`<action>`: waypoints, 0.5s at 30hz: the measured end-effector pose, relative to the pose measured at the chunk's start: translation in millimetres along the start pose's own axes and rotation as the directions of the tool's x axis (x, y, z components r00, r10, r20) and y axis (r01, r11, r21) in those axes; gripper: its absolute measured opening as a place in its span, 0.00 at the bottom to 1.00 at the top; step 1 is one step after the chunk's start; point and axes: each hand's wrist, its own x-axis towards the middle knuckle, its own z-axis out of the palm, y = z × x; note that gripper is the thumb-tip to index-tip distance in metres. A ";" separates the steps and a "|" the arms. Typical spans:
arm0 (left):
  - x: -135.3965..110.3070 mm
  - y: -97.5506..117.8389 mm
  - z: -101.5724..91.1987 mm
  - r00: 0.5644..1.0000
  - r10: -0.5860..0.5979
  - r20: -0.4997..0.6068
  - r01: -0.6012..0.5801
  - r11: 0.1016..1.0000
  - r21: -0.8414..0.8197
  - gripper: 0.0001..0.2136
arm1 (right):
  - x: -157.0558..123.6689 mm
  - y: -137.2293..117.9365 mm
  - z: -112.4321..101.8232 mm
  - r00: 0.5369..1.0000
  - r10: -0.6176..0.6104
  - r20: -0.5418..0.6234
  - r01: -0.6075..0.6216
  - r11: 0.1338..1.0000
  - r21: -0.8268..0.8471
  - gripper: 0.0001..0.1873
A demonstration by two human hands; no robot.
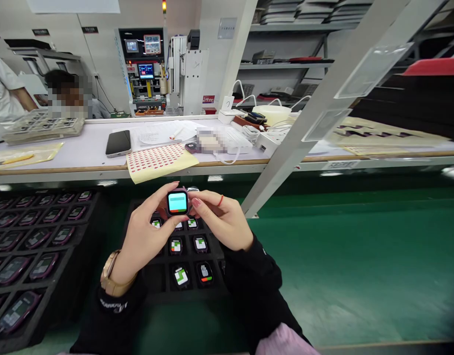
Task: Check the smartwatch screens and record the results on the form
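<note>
A phone lies on the white bench, and a machine with lit screens stands beyond it.

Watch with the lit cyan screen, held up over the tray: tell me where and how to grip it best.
Probably by its upper and lower edges, coming from the left, as the left hand does. The watch is squarish with its screen facing the camera, so an edge grip leaves the display uncovered; the right hand crowds the opposite side.
</note>
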 end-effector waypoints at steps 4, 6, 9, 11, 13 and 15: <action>0.2 1.2 0.9 1.000 -0.002 0.013 0.003 1.000 -0.005 0.26 | -0.8 -0.2 -0.2 1.000 0.029 -0.009 -0.029 0.999 -0.024 0.20; 0.1 1.6 0.8 1.000 -0.004 0.014 0.004 1.000 -0.003 0.26 | -1.0 -0.4 -0.5 0.999 0.036 -0.009 -0.037 0.999 -0.036 0.21; -0.1 1.9 0.6 1.000 -0.002 0.012 0.002 1.000 0.007 0.26 | -1.0 -0.2 -1.1 0.999 0.052 -0.011 -0.053 0.997 -0.057 0.21; -0.1 1.9 0.7 1.000 -0.003 0.014 0.003 1.000 0.007 0.26 | -1.0 0.2 -1.4 0.998 0.057 -0.009 -0.057 0.997 -0.059 0.21; 0.0 2.1 0.8 1.000 -0.005 0.017 0.005 1.000 0.002 0.27 | -1.0 0.5 -1.6 0.999 0.053 -0.007 -0.053 0.997 -0.047 0.20; 0.2 2.3 1.0 1.000 -0.006 0.021 0.006 1.000 0.000 0.27 | -0.9 0.5 -1.5 0.999 0.046 -0.006 -0.046 0.999 -0.029 0.18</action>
